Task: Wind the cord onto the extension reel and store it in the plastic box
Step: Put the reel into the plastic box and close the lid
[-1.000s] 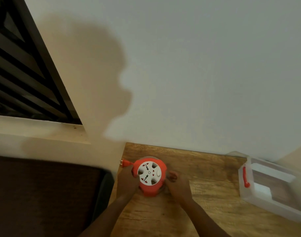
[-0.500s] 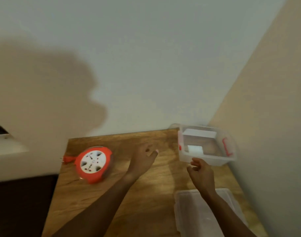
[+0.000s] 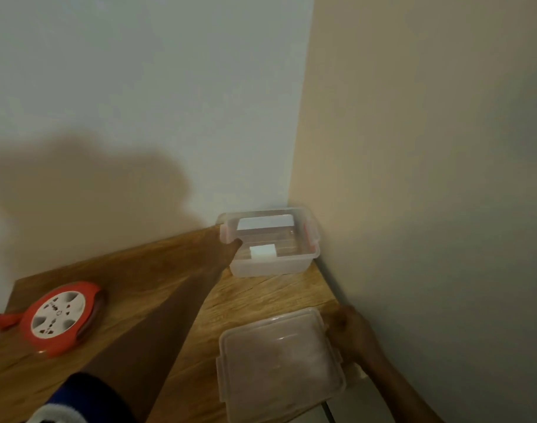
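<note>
I am stretching my left hand (image 3: 227,250) far forward, arm straight; I am keeping my right hand (image 3: 351,328) low, fingers curled.

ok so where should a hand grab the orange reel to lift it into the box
Grip the extension reel across its orange rim, coming down from above. It lies flat on the wooden table with the white socket face up, so the rounded edges on opposite sides are free for fingers and thumb. Avoid the plug sticking out at its left. The plastic box stands open at the far corner.
</note>
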Demonstrator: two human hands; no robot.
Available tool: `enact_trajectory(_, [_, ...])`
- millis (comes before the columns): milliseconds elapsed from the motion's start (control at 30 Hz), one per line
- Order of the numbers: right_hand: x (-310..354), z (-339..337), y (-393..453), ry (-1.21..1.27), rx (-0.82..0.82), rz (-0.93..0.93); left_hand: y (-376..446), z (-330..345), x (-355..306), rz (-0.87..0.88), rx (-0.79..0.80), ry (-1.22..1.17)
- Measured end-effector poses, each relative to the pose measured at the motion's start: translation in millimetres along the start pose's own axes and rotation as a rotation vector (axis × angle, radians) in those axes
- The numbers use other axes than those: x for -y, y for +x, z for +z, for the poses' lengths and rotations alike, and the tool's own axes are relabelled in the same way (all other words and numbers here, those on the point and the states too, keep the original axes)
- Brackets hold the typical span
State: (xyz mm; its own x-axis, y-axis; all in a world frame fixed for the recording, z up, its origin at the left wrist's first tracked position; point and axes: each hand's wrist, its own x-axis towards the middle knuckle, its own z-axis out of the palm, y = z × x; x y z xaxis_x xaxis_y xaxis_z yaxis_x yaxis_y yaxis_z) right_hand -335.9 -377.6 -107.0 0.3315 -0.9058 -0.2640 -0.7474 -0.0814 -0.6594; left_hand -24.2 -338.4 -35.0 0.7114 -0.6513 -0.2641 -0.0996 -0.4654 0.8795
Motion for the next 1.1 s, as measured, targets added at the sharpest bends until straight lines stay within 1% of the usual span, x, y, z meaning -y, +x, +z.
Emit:
enact_trajectory(100, [-12, 7, 4, -0.035, 0.034, -0.010, 2, 10, 1, -0.035, -0.069, 0.012])
enact_trajectory(267, [-15, 21, 4, -0.021, 0.064, -0.028, 8, 5, 13, -0.221, -0.099, -0.069])
enact_trajectory(367, [-12, 24, 2, 0.002, 0.066, -0.034, 6, -3, 21, -0.247, -0.130, -0.106])
enact_trajectory(500, [-1, 23, 5, 0.042, 0.078, -0.055, -6, -14, 25, -0.292, -0.008, -0.300])
enact_trajectory(567, [13, 25, 8, 0.141, 0.099, -0.034, -10, -23, 29, -0.274, 0.040, -0.276])
enact_trajectory(633, [34, 29, 9, 0.307, 0.160, -0.005, -12, -39, 34, -0.227, 0.050, -0.225])
enact_trajectory(700, [58, 33, 6, 0.468, 0.262, -0.004, -12, -60, 38, -0.197, 0.031, -0.162])
enact_trajectory(833, [102, 51, -2, 0.660, 0.391, 0.012, -11, -118, 55, -0.162, -0.023, -0.047])
enact_trajectory(933, [132, 73, -8, 0.732, 0.448, 0.035, -15, -166, 74, -0.195, -0.104, -0.012])
enact_trajectory(1000, [146, 88, -11, 0.761, 0.471, 0.078, -17, -192, 87, -0.221, -0.119, -0.002])
enact_trajectory(1100, [165, 113, -17, 0.749, 0.517, 0.128, -23, -227, 106, -0.243, -0.161, 0.002])
